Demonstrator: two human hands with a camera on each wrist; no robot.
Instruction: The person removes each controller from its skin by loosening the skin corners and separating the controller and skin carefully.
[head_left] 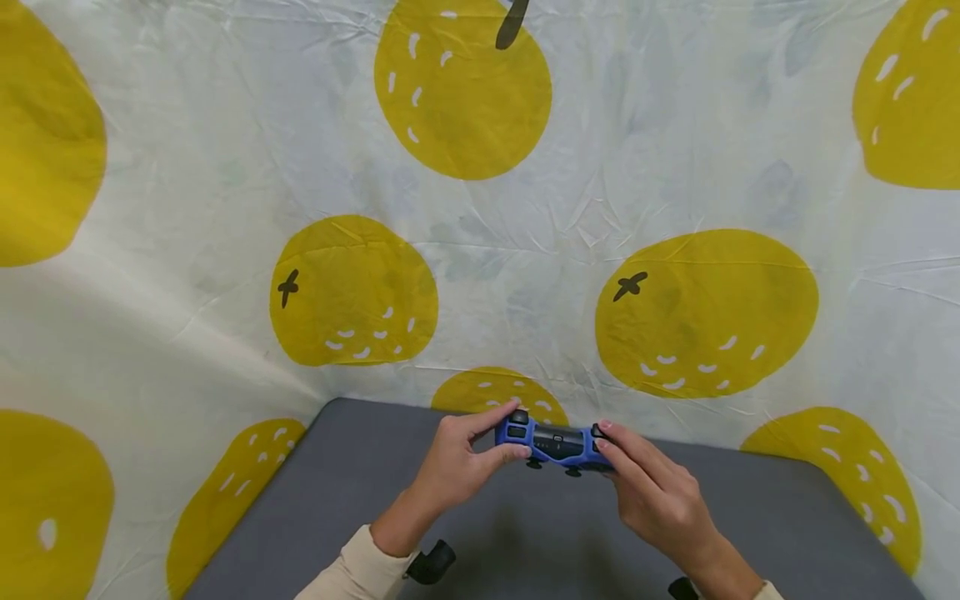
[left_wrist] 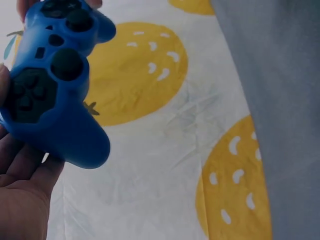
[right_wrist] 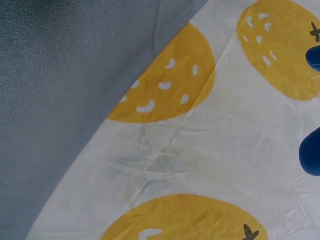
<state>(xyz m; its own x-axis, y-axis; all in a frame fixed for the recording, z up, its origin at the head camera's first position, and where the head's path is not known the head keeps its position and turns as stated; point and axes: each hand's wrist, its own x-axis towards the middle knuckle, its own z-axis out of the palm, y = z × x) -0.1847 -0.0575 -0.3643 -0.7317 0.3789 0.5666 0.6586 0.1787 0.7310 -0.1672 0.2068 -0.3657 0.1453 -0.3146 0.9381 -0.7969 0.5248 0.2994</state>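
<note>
The left hand (head_left: pixel 453 467) and right hand (head_left: pixel 663 500) grip opposite ends of a blue game controller (head_left: pixel 558 443), lower centre in the head view. Beige sleeves (head_left: pixel 362 571) enter from the bottom edge. Below spreads a grey table (head_left: pixel 337 479); white cloth (head_left: pixel 517 292) printed with yellow fruit fills the upper frame.

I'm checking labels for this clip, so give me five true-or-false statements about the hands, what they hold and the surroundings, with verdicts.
1. The left hand and right hand both hold the blue controller. True.
2. The controller lies untouched on the tabletop. False: both hands are holding it.
3. Yellow fruit shapes are printed on the pale cloth. True.
4. The tabletop is bright red. False: it is gray.
5. The right wrist view shows only parts of the controller, at the picture's right edge. True.
</note>
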